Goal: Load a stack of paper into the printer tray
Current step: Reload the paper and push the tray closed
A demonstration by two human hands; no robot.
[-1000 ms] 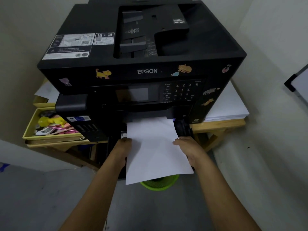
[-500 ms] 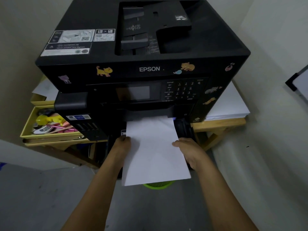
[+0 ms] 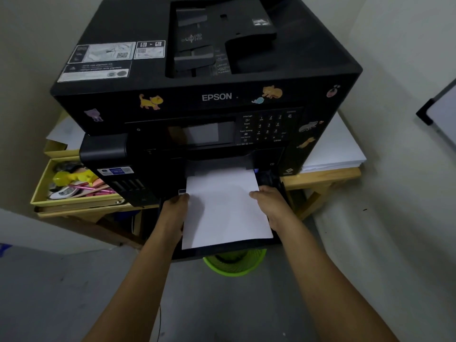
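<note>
A large black printer (image 3: 217, 97) with animal stickers sits on a wooden table. A white stack of paper (image 3: 225, 211) lies in the pulled-out black tray (image 3: 276, 191) at the printer's front, its far end under the output slot. My left hand (image 3: 174, 213) grips the stack's left edge. My right hand (image 3: 271, 206) grips its right edge, thumb on top. The near end of the paper sticks out over the tray's front edge.
Another pile of white paper (image 3: 333, 149) lies on the wooden table (image 3: 320, 177) right of the printer. A yellow drawer (image 3: 74, 201) with pens and clutter is open at the left. A green mesh bin (image 3: 234, 262) stands on the floor below the tray.
The paper's near edge has dropped lower onto the tray and now covers less of the green bin. Both hands stay on the stack's sides.
</note>
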